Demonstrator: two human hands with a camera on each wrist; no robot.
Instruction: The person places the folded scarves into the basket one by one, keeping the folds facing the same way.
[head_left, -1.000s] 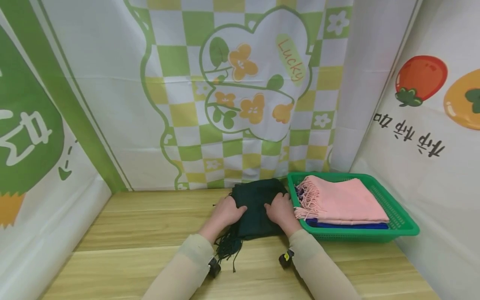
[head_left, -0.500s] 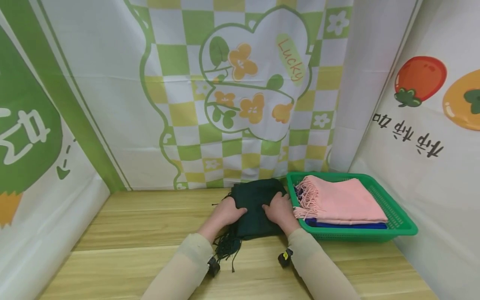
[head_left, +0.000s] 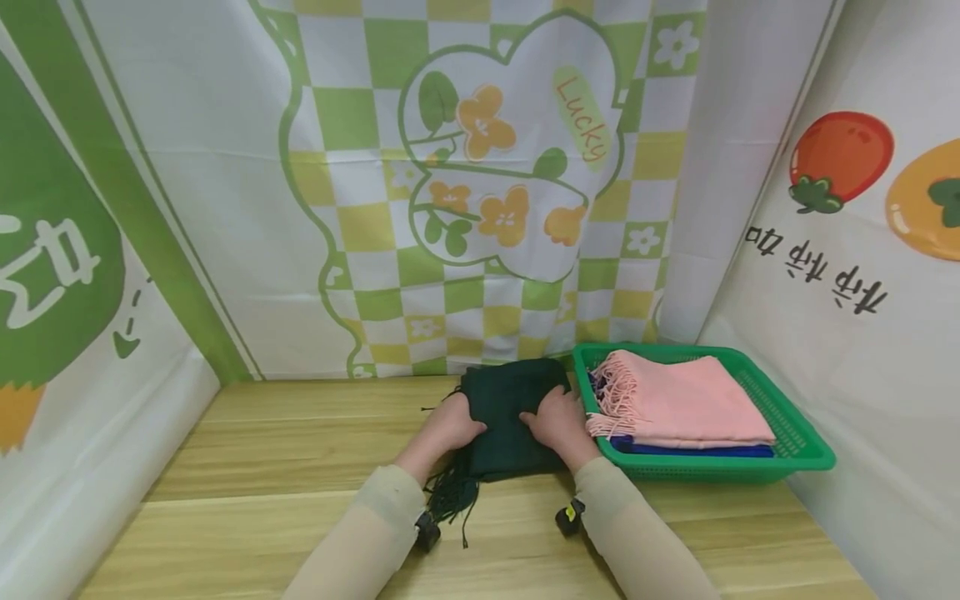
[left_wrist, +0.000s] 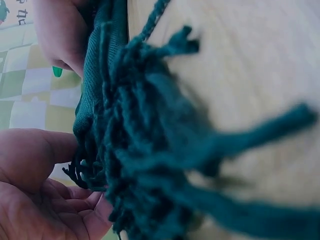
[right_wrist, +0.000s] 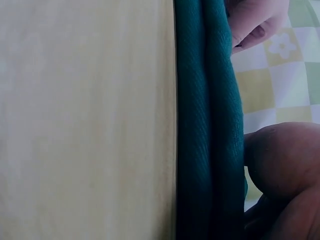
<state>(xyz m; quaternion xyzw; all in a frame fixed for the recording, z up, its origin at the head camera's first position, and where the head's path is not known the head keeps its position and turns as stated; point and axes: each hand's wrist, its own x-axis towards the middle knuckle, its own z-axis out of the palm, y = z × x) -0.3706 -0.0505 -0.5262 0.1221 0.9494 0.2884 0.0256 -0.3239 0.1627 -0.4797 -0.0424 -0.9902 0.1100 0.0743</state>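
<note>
A dark green scarf (head_left: pixel 506 425), folded into a thick rectangle, lies on the wooden table with its fringe (left_wrist: pixel 145 135) hanging from the left end. My left hand (head_left: pixel 448 425) grips that end, thumb on top and fingers curled at the side by the fringe. On the scarf's right side my right hand (head_left: pixel 558 423) holds the edge, with the thumb across the top; its other fingers are partly hidden. Two stacked folds of the scarf (right_wrist: pixel 210 125) show in the right wrist view, flat against the table.
Just right of the scarf stands a green plastic basket (head_left: pixel 813 454). In it a folded pink fringed scarf (head_left: pixel 697 400) lies over a dark blue cloth (head_left: pixel 697 451). A checked fabric backdrop (head_left: pixel 495 325) rises behind the wooden table (head_left: pixel 300 467).
Both hands and the folded green scarf have shifted slightly to the left. The basket and its contents have stayed in place.
</note>
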